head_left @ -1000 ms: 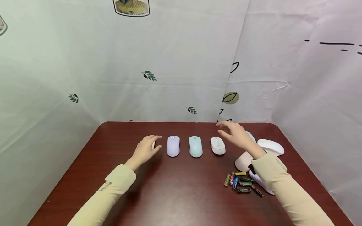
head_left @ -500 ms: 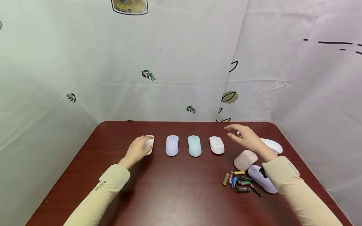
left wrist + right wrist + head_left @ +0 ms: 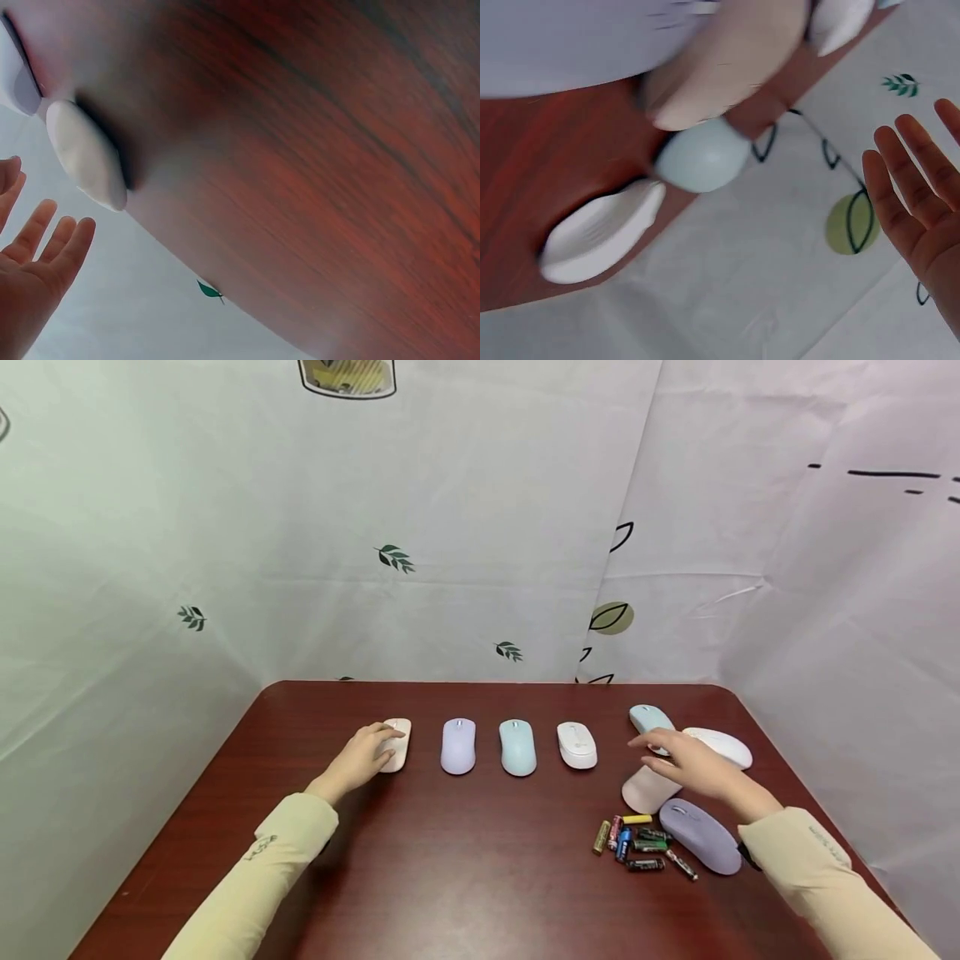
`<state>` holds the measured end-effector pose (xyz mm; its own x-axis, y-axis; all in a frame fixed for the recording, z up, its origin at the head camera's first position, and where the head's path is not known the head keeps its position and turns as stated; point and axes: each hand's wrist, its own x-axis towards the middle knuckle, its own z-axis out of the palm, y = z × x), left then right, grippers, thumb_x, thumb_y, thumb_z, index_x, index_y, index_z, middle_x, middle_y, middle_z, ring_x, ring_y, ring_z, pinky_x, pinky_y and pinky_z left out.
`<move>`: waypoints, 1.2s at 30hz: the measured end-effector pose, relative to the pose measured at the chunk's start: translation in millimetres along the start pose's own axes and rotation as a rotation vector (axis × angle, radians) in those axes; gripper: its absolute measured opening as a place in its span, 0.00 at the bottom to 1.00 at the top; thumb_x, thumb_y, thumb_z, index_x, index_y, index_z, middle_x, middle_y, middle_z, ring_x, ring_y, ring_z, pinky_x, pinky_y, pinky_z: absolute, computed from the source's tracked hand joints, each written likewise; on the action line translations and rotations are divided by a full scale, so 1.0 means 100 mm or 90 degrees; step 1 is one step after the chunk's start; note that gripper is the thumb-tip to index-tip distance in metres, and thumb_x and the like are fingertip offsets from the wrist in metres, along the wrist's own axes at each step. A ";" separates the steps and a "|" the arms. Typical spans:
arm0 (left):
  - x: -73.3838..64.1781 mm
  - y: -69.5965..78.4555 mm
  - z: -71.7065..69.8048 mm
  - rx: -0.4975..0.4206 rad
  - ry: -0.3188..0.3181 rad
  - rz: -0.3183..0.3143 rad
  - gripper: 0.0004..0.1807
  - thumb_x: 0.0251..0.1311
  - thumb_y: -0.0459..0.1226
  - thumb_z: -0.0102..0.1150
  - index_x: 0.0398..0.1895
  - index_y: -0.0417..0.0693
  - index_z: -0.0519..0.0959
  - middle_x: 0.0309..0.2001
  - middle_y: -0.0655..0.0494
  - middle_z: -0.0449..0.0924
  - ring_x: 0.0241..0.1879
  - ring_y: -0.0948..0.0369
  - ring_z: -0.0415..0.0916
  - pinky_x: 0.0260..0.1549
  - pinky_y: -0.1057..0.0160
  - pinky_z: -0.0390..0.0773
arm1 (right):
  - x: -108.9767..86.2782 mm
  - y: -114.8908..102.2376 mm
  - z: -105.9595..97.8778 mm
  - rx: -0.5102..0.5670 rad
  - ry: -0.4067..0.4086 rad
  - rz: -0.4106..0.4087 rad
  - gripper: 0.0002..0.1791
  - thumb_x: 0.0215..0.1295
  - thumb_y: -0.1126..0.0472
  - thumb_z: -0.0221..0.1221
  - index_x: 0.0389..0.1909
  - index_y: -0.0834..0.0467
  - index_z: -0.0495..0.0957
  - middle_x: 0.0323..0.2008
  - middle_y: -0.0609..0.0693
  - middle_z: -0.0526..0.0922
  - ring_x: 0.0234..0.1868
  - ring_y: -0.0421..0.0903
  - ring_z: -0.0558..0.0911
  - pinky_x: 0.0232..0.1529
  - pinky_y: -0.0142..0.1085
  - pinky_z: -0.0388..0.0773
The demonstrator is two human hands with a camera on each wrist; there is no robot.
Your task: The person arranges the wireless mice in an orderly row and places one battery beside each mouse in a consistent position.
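Observation:
At the left end of a row of computer mice lies a beige mouse [image 3: 401,745], standing apart from the fingers in the left wrist view [image 3: 84,157]. My left hand [image 3: 358,760] hovers just to its left, fingers spread and holding nothing. On the right, my right hand [image 3: 697,767] is in the air over a pinkish mouse [image 3: 645,792], partly covering it. Its fingers extend loosely, with nothing in them. Around that hand are a light blue mouse [image 3: 649,717], a white mouse [image 3: 723,745] and a purple mouse [image 3: 701,837].
The row continues rightward with a lavender mouse [image 3: 458,747], a light blue mouse [image 3: 517,748] and a white mouse [image 3: 577,746]. Several loose batteries [image 3: 624,843] lie beside the purple mouse. A patterned curtain [image 3: 450,527] rises behind the dark red table [image 3: 480,877].
My left hand has drawn back leftward off the beige mouse, which now shows more fully. My right hand has moved right and toward me, uncovering the far light blue mouse.

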<state>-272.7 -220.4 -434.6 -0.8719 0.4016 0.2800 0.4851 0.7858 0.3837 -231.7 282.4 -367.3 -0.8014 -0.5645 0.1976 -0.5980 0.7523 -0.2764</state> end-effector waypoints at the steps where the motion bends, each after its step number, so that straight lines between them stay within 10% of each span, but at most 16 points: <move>1: 0.00 -0.01 0.00 0.002 -0.005 -0.008 0.17 0.56 0.26 0.56 0.50 0.35 0.77 0.51 0.34 0.74 0.53 0.36 0.69 0.52 0.38 0.67 | -0.04 0.02 0.02 -0.004 -0.001 -0.005 0.13 0.62 0.66 0.58 0.47 0.62 0.78 0.45 0.54 0.82 0.47 0.53 0.80 0.45 0.46 0.76; 10: 0.01 -0.08 0.07 0.037 -0.035 -0.013 0.17 0.55 0.26 0.57 0.50 0.36 0.78 0.51 0.36 0.75 0.52 0.38 0.70 0.52 0.42 0.68 | -0.39 0.18 0.34 -0.057 0.017 -0.066 0.11 0.52 0.69 0.63 0.39 0.60 0.80 0.37 0.49 0.82 0.36 0.47 0.79 0.35 0.38 0.75; 20: 0.07 -0.09 0.03 0.088 -0.103 -0.016 0.22 0.46 0.26 0.66 0.48 0.34 0.79 0.47 0.36 0.75 0.48 0.40 0.73 0.48 0.43 0.72 | -0.42 0.09 0.44 -0.046 0.035 0.121 0.17 0.51 0.61 0.67 0.42 0.62 0.78 0.39 0.59 0.76 0.31 0.48 0.74 0.33 0.44 0.70; 36: 0.06 -0.18 0.00 0.101 -0.096 0.020 0.19 0.43 0.30 0.70 0.43 0.36 0.82 0.45 0.41 0.79 0.48 0.42 0.75 0.47 0.45 0.74 | -0.11 0.05 0.44 0.026 -0.137 0.287 0.36 0.51 0.49 0.68 0.53 0.69 0.69 0.44 0.74 0.68 0.37 0.65 0.74 0.37 0.56 0.72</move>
<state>-287.1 -232.2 -440.0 -0.8620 0.4839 0.1512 0.5068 0.8308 0.2303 -225.4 277.3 -412.5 -0.9577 -0.2472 -0.1471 -0.1887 0.9259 -0.3273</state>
